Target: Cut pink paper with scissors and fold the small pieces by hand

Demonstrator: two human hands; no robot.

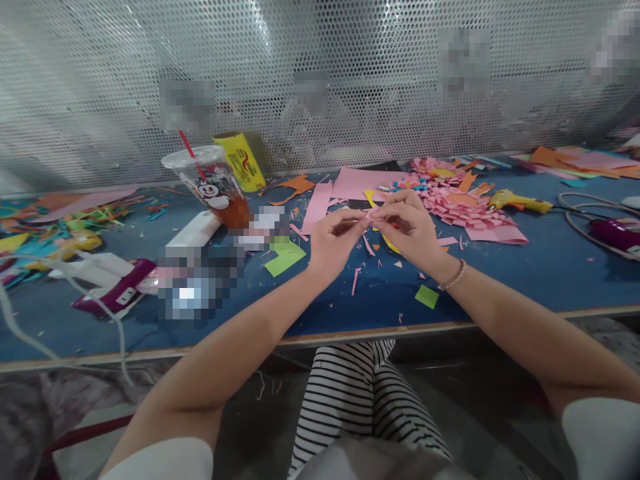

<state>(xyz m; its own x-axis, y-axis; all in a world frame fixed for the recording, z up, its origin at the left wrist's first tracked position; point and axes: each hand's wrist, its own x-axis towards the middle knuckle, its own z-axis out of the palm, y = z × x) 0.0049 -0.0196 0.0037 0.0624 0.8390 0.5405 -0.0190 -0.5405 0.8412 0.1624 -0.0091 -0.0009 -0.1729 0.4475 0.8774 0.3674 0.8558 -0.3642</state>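
Note:
Both hands meet above the middle of the blue table, fingertips nearly touching. A small strip of pink paper (369, 217) is pinched between them. My left hand (336, 239) grips its left end with thumb and fingers closed. On the other side, my right hand (407, 227) pinches the right end; a beaded bracelet circles that wrist. Fingers partly hide the strip, so its full shape cannot be made out. Just behind the hands lie pink paper sheets (363, 183) and something yellow, mostly covered. Pink fringed paper flowers (463, 205) rest to the right.
A clear drink cup (213, 190) with a red straw stands at left, near a yellow packet (243, 162). Green paper (284, 257) and scraps litter the blue table (280, 313). A yellow glue gun (520, 201) lies right, its cord trailing. Perforated metal (350, 40) rises behind.

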